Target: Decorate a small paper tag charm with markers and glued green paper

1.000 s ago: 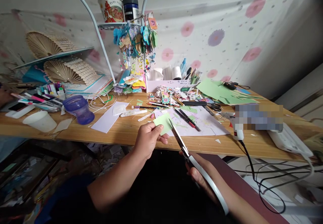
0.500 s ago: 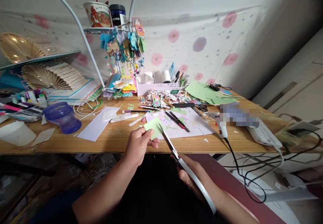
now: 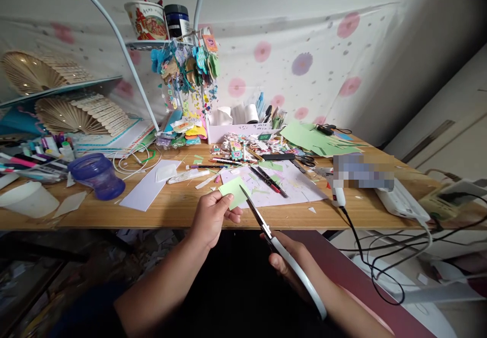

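Note:
My left hand (image 3: pixel 210 217) pinches a small light-green piece of paper (image 3: pixel 234 191) just over the front edge of the wooden table (image 3: pixel 182 211). My right hand (image 3: pixel 291 269) grips white-handled scissors (image 3: pixel 281 249) from below. The dark blades (image 3: pixel 254 211) point up and left, and their tip meets the right edge of the green paper. The blades look almost closed.
On the table lie a white sheet (image 3: pixel 292 188) with pens (image 3: pixel 268 179), green paper sheets (image 3: pixel 312 137), paper scraps, a purple cup (image 3: pixel 97 175), a white cup (image 3: pixel 26 201), a glue gun (image 3: pixel 338 196) with a dangling cable, a white box (image 3: pixel 238 127) and a hanging ornament rack (image 3: pixel 186 69).
The view has swung to the right since the earliest frame. Both hands keep their hold, and the scissors stay at the paper's right edge with hardly any shift.

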`<move>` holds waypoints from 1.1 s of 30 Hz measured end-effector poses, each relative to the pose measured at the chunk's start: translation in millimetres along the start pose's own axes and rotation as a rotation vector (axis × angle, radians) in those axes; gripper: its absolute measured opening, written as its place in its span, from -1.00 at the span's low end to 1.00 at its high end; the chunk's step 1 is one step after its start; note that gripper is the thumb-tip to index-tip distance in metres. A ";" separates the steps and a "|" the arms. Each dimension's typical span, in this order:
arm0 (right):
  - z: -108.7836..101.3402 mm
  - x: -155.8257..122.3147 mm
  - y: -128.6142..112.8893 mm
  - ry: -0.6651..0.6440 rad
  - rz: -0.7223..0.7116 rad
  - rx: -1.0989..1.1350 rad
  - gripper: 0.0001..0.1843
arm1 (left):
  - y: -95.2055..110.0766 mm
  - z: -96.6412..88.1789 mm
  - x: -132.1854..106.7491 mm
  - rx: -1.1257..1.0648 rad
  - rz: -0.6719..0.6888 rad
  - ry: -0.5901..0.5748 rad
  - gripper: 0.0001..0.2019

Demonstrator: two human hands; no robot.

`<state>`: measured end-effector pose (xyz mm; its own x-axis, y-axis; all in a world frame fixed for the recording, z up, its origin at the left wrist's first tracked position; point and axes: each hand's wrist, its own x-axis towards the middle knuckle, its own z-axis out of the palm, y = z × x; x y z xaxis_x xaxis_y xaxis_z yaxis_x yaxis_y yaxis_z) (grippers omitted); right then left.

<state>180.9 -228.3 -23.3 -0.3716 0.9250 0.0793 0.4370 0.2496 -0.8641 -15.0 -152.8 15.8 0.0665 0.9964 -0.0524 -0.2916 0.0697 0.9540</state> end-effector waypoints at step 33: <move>12.0 9.7 5.4 0.069 0.049 0.083 -0.48 | -5.9 -5.2 1.7 -0.029 -0.105 -0.044 -0.68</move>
<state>169.8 -221.4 -33.1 -0.2927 0.9538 0.0677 0.3832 0.1819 -0.9056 -18.1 -151.2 8.6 0.1401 0.9805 -0.1378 -0.3085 0.1754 0.9349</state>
